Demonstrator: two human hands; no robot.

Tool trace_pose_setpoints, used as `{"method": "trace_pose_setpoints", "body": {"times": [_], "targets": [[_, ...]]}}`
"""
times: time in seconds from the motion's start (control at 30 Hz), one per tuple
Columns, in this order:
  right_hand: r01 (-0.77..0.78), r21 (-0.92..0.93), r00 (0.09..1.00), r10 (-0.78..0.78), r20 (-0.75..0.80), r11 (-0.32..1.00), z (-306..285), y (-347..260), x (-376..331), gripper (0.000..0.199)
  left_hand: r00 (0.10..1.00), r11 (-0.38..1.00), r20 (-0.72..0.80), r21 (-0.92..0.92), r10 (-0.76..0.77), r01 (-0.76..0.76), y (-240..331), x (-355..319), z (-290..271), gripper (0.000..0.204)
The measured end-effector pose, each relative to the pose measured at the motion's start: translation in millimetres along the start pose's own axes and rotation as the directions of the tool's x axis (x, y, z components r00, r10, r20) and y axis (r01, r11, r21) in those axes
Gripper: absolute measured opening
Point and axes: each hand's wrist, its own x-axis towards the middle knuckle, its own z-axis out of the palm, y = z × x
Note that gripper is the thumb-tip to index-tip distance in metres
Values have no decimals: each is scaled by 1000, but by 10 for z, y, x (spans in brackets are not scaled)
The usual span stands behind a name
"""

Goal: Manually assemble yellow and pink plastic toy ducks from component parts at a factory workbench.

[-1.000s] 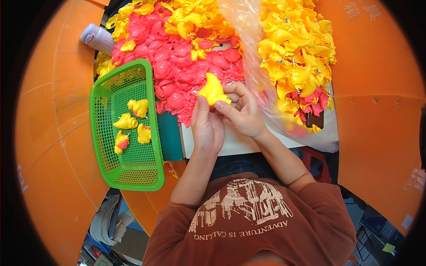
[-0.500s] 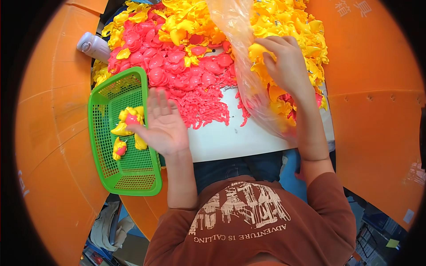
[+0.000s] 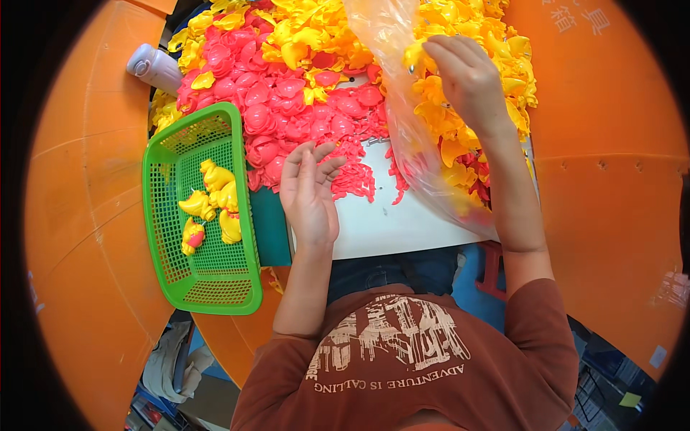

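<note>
My right hand (image 3: 471, 82) pinches a yellow plastic piece (image 3: 415, 56) at its fingertips, raised over a heap of yellow plastic parts (image 3: 514, 86) on the right. A clear plastic bag (image 3: 402, 118) hangs down just left of that hand and lies across the table. My left hand (image 3: 310, 197) holds nothing; its fingers are bent and apart, in front of the pile of red shell-shaped parts (image 3: 266, 118). To its left is a green mesh basket (image 3: 246, 237) with several yellow toy figures (image 3: 228, 197) in it, at least one with a red part.
Small red strip-like parts (image 3: 356, 179) lie on the white tabletop (image 3: 366, 233) beyond my left hand. More yellow parts (image 3: 305, 32) cover the far side. A pale lilac bottle (image 3: 154, 68) stands at the far left. Orange panels (image 3: 611, 179) enclose both sides.
My left hand has moved right, away from the basket's edge, and its fingers have curled. My right hand has closed on a yellow piece and lifted it. The figures in the basket have shifted.
</note>
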Motion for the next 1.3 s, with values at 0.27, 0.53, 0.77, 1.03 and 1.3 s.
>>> {"method": "trace_pose_setpoints", "body": {"times": [0.27, 0.53, 0.77, 1.03, 1.3], "targets": [[-609, 672, 770, 519, 372, 422, -137, -852, -13, 13, 991, 982, 133, 188, -6, -20, 16, -21, 45, 32], [-626, 525, 777, 521, 353, 577, 462, -1083, -413, 12, 960, 960, 79, 104, -267, 259, 69, 3, -219, 25], [-280, 152, 888, 196, 417, 948, 787, -1035, -616, 6, 981, 974, -1, 115, -196, 195, 86, 9, -282, 23], [-398, 329, 910, 321, 264, 857, 339, -1129, -352, 10, 990, 945, 3, 298, -141, 134, 18, -36, -150, 22], [-162, 405, 981, 101, 166, 900, 119, -1260, -377, 21, 989, 965, 145, 261, -20, -19, -141, -157, 20, 20]]}}
